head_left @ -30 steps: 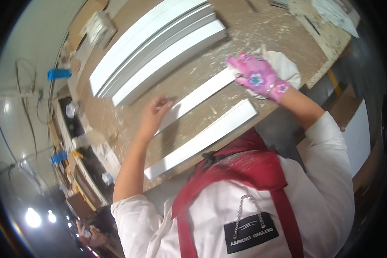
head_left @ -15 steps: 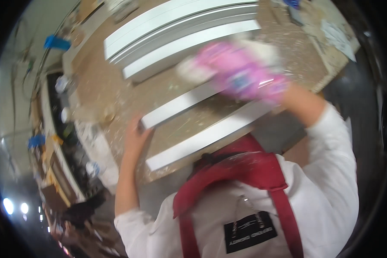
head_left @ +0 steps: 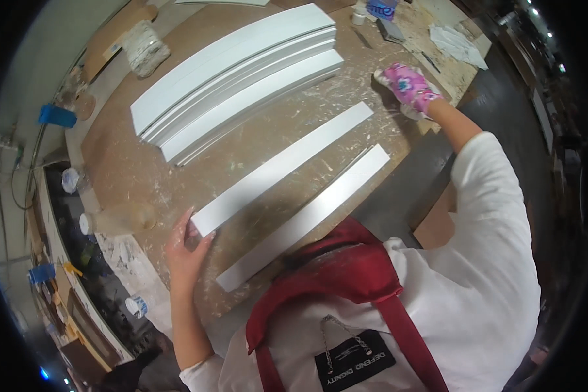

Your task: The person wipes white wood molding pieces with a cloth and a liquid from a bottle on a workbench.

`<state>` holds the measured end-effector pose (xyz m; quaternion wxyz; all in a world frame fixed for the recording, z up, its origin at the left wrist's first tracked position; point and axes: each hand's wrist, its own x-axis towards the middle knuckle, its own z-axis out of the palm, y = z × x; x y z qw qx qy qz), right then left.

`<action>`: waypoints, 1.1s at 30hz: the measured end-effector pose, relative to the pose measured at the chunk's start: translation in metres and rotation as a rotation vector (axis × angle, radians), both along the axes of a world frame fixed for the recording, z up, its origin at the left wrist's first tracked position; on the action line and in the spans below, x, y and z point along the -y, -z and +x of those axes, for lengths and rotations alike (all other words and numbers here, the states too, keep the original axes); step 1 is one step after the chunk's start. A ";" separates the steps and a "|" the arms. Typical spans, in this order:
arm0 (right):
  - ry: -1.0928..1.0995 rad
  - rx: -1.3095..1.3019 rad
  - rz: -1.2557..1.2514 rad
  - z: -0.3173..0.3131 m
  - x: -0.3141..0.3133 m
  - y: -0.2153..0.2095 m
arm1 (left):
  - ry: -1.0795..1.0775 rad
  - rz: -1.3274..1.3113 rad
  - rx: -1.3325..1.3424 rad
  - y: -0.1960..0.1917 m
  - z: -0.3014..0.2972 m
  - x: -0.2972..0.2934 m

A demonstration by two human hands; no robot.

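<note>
Item: white strip [head_left: 281, 170], one, long and narrow. Lies flat on the brown surface [head_left: 127, 179], between the second strip and the stack. Long axis slants from near left to far right; from your left hand it runs away forward and to the right.

Item: left hand [head_left: 187, 247], yours, bare. Thumb and fingers parted across the strip's near-left end, one to each side; they appear to hold it. This is your nearer hand.

Item: right hand [head_left: 406, 90], yours, in a pink flowered glove. Lies past the strip's far-right end, well apart from your left hand and not touching the strip. From here the strip lies to the left and back toward you. Something whitish shows at the glove's edge; whether your fingers grip it, you cannot tell from this view.

Item: second strip [head_left: 307, 215], white, near the edge of the surface on your side. Roughly parallel to the first and apart from it; a thin further edge shows along its far-right part.

Item: stack [head_left: 238, 72] of white boards, beyond both strips, slanting much the same way.
</note>
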<state>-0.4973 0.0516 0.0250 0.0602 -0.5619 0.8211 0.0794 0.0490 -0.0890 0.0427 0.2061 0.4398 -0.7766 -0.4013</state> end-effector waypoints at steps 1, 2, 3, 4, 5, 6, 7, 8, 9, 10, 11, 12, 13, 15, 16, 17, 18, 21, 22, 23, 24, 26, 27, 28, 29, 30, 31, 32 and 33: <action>0.005 0.052 -0.218 -0.004 -0.007 -0.005 | -0.016 -0.004 0.004 0.000 -0.004 0.003; -0.064 0.042 -0.295 0.005 -0.001 -0.013 | 0.015 0.154 -0.017 -0.003 -0.011 0.007; -0.135 0.043 -0.378 0.016 0.009 -0.018 | 0.036 0.309 -0.032 -0.008 -0.014 0.012; -0.234 0.172 -0.459 0.044 0.023 -0.034 | -0.006 0.418 -0.026 -0.007 -0.013 0.017; -0.338 0.304 -0.543 0.084 0.039 -0.052 | -0.057 0.522 -0.026 -0.008 -0.010 0.022; -0.522 0.258 -0.578 0.129 0.052 -0.067 | -0.080 0.581 0.011 -0.013 -0.009 0.025; -0.605 0.203 -0.587 0.171 0.064 -0.073 | -0.088 0.642 0.038 -0.018 -0.010 0.026; -0.680 0.141 -0.595 0.212 0.074 -0.078 | -0.101 0.657 0.001 -0.016 -0.011 0.027; -0.681 0.140 -0.602 0.250 0.081 -0.062 | -0.102 0.649 0.001 -0.012 -0.015 0.022; -0.694 0.642 -0.699 0.291 0.085 -0.035 | -0.178 0.471 -0.163 -0.007 -0.022 0.013; -0.680 1.157 -0.765 0.322 0.090 -0.006 | -0.255 0.294 -0.323 -0.002 -0.027 0.006; -0.640 1.143 -0.739 0.315 0.090 -0.007 | -0.242 0.339 -0.319 -0.012 -0.031 0.005; -0.607 1.137 -0.710 0.307 0.091 -0.006 | -0.240 0.381 -0.313 -0.022 -0.036 0.003; -0.499 1.020 -0.465 0.278 0.089 -0.009 | -0.240 0.663 -0.167 -0.023 -0.025 0.006; -0.461 0.880 -0.236 0.254 0.089 -0.011 | -0.251 0.626 -0.144 -0.019 -0.026 0.002; -0.455 0.347 -0.002 0.225 0.084 -0.031 | -0.257 0.640 -0.150 -0.013 -0.021 -0.001; -0.371 0.260 -0.074 0.181 0.075 -0.005 | -0.271 0.645 -0.148 -0.010 -0.020 -0.003; -0.075 0.029 -0.123 0.040 0.035 0.055 | -0.228 0.647 -0.140 -0.008 -0.027 0.003; 0.004 -0.036 -0.044 0.007 0.030 0.061 | -0.233 0.644 -0.131 -0.009 -0.028 0.006; 0.013 -0.041 -0.043 -0.006 0.030 0.057 | -0.242 0.640 -0.124 -0.008 -0.028 0.010; 0.166 -0.033 -0.038 -0.017 0.028 0.046 | -0.188 0.716 -0.135 -0.007 -0.024 0.016; 0.175 -0.148 0.067 -0.035 0.022 0.029 | -0.189 0.730 -0.122 -0.008 -0.021 0.014; 0.032 -0.274 0.162 -0.043 0.017 0.019 | -0.193 0.737 -0.111 -0.007 -0.019 0.014; 0.008 -0.322 0.260 -0.035 0.018 -0.001 | -0.138 0.763 -0.140 -0.003 -0.014 0.017; -0.110 -0.368 0.080 -0.018 0.016 -0.014 | -0.138 0.774 -0.141 -0.002 -0.012 0.016; -0.230 -0.400 -0.103 -0.002 0.015 -0.017 | -0.073 0.684 -0.109 -0.005 -0.009 0.012; -0.295 -0.319 -0.161 0.008 0.020 -0.014 | 0.002 0.593 -0.077 -0.007 -0.009 0.012; -0.415 -0.142 -0.181 0.040 0.032 -0.026 | 0.011 0.653 -0.079 -0.008 -0.002 0.014; -0.505 0.120 -0.114 0.062 0.048 -0.025 | 0.005 0.661 -0.070 -0.011 -0.001 0.013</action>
